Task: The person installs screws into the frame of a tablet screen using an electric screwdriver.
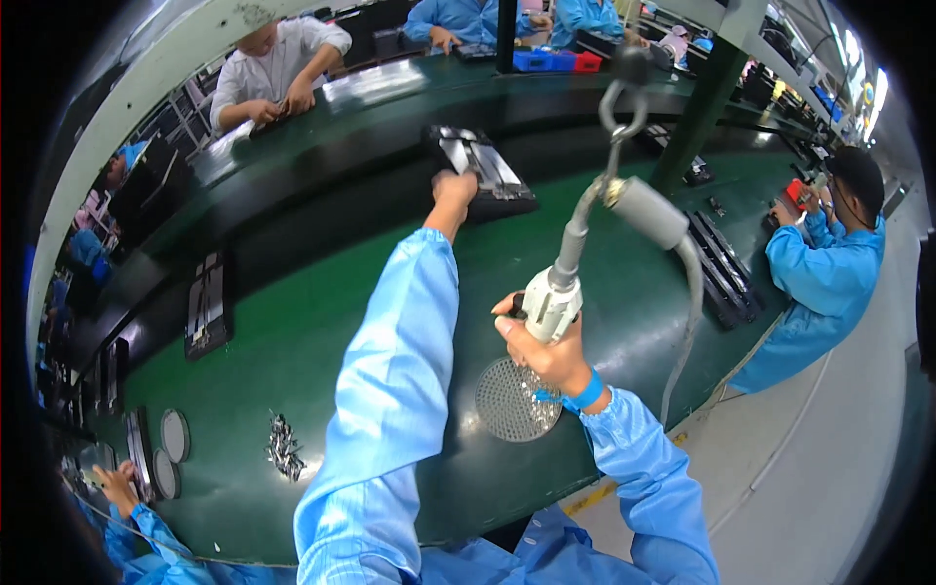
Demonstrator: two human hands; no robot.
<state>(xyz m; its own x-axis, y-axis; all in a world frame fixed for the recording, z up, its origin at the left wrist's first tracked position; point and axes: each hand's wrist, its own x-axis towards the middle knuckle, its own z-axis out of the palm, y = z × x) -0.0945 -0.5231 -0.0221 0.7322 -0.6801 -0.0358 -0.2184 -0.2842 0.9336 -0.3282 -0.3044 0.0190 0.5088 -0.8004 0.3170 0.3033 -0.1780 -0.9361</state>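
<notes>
With my right hand (554,359) I grip a white power screwdriver (552,304), which hangs upright by a hook from above. Its tip is hidden behind my hand. My left arm stretches far across the bench, and my left hand (455,189) is closed on the near left edge of a flat black unit (499,177) with shiny silvery strips. Below the right hand is a round perforated dish (507,402) with small metal screws heaped on its right side. A loose pile of small dark and silvery parts (284,448) lies left of my left forearm.
A dark conveyor (341,156) runs along the bench's (409,278) far side. Further black units (207,304) and long black parts (720,268) lie left and right. A grey cable (695,322) hangs beside the screwdriver. Co-workers (829,263) sit at right, left and across.
</notes>
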